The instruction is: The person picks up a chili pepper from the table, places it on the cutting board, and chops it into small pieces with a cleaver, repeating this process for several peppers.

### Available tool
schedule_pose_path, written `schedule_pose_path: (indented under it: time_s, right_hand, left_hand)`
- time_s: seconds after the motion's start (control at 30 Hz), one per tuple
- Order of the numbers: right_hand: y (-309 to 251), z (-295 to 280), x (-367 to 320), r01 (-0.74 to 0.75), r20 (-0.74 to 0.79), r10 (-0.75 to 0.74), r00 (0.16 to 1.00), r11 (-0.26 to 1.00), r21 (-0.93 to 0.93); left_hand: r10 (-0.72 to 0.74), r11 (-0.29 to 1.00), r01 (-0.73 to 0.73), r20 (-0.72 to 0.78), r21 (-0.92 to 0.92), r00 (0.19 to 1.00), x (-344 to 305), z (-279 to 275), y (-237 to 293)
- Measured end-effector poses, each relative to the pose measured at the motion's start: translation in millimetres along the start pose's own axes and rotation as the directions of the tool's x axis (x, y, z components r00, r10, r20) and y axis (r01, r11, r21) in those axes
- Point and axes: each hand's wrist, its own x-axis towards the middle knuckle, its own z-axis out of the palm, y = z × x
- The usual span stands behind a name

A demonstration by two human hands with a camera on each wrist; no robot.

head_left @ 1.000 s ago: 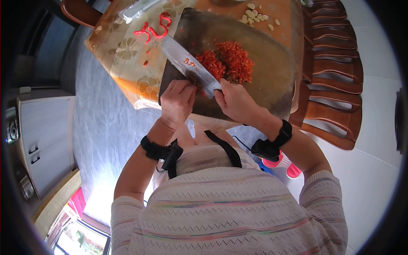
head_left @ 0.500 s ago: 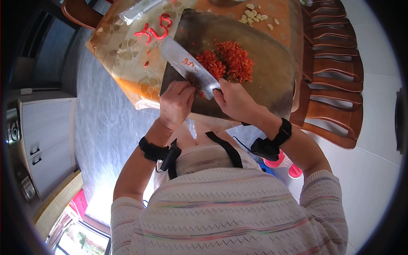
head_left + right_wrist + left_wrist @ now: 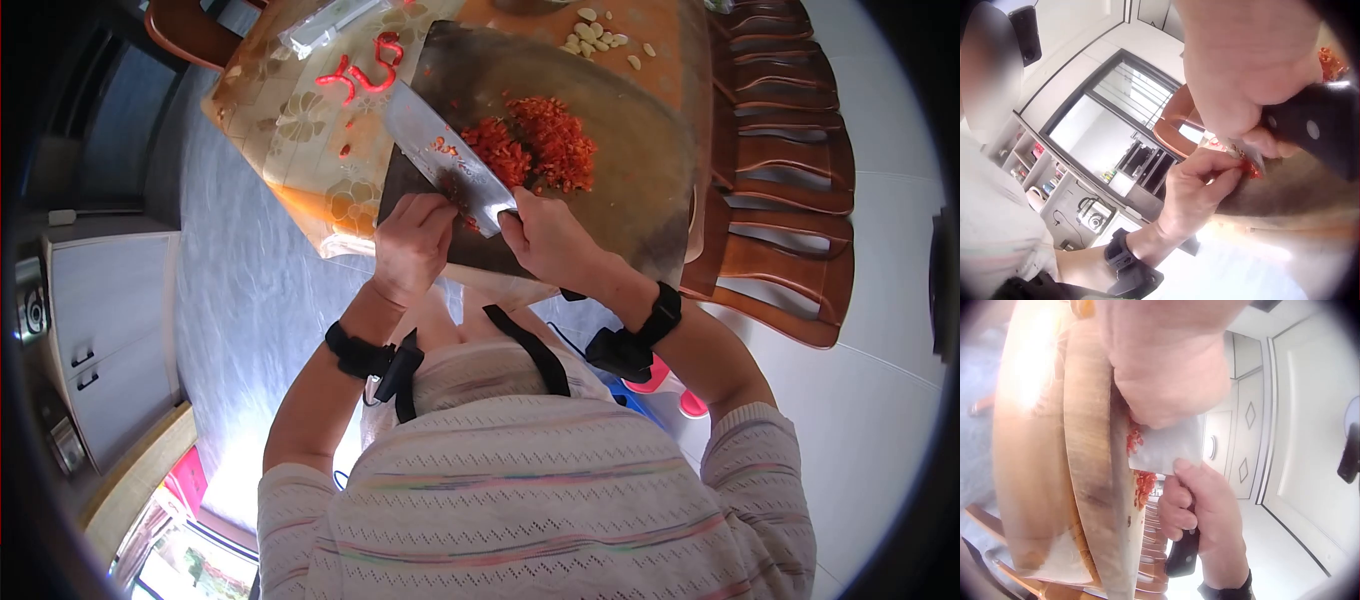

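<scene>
My right hand (image 3: 555, 235) grips the black handle (image 3: 1310, 128) of a cleaver (image 3: 430, 130), its wide blade slanting across the board's left side with red bits stuck to its face. Beside the blade's near edge, my left hand (image 3: 412, 245) has its fingers bent; in the right wrist view its thumb and forefinger pinch a piece of red chili pepper (image 3: 1254, 170) right at the blade. A heap of chopped chili (image 3: 560, 140) lies on the dark chopping board (image 3: 640, 160) past the cleaver. The left wrist view shows the blade partly hidden behind my left hand (image 3: 1166, 369).
Whole red chilies (image 3: 372, 80) lie on the patterned tablecloth (image 3: 300, 120) left of the board. Garlic cloves (image 3: 590, 38) are scattered beyond it, and a clear plastic packet (image 3: 330, 25) sits at the far left. Wooden chairs (image 3: 785, 190) line the right side.
The cleaver has shifted very slightly, its blade tilting a little while staying beside the left fingertips. Both hands keep nearly the same place and grip.
</scene>
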Motion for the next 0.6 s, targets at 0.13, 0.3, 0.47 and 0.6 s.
schedule_pose_path:
  time_s: [0.13, 0.3, 0.47, 0.6]
  right_hand:
    - [-4, -10, -1, -0.068, 0.053, 0.069, 0.996, 0.998, -0.015]
    - [-8, -17, -5, -0.058, 0.061, 0.057, 0.997, 0.998, 0.019]
    - [2, -15, -1, -0.043, 0.098, 0.037, 0.995, 0.997, 0.06]
    - [4, 1, 1, 0.001, 0.009, -0.001, 1.0, 0.999, 0.047]
  left_hand:
    - [0.009, 1.0, -0.009, 0.002, -0.015, 1.0, -1, -2, 0]
    - [0.01, 1.0, -0.011, -0.04, -0.025, 0.999, -3, 1, 0]
    - [0.004, 0.999, -0.006, -0.033, -0.05, 0.999, -5, 1, 1]
    - [0.011, 0.999, -0.011, -0.013, -0.043, 1.0, -4, 0, 1]
